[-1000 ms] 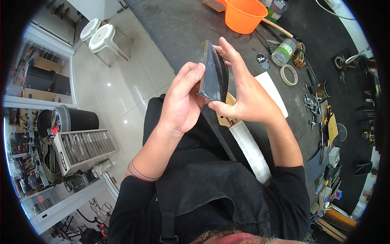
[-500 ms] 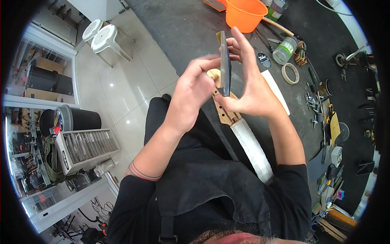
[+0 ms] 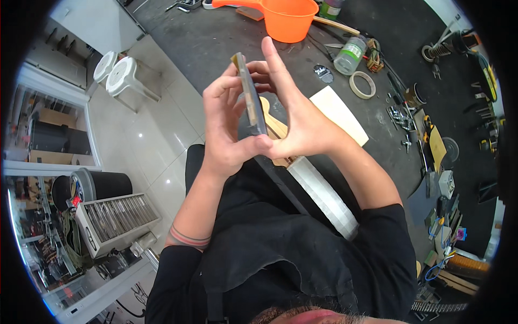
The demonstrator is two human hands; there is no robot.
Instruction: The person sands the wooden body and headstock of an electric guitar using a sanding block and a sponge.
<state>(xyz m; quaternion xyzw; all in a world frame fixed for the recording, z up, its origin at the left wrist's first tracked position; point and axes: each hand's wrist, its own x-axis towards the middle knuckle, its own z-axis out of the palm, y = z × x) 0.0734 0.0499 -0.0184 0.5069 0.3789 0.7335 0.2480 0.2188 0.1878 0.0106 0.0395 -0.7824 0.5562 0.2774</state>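
Both hands hold a flat slab up in front of me, seen almost edge-on. It has a dark face, a greyish-tan edge and a yellowish upper end. My left hand grips its left side, fingers bent and thumb at the lower end. From the other side my right hand holds it between thumb and fingers, with the index finger pointing up. Below and behind the hands lies a guitar neck, its light wooden headstock partly hidden by them. White tape covers the neck's fretboard.
On the dark bench are an orange dipper, a clear bottle, a tape roll and a pale sheet. Metal parts and tools line the right. White stools stand on the floor at left.
The slab and both hands have shifted left in view, along with the surroundings. My left hand, blurred before, now closes on the slab with its thumb at the lower end.
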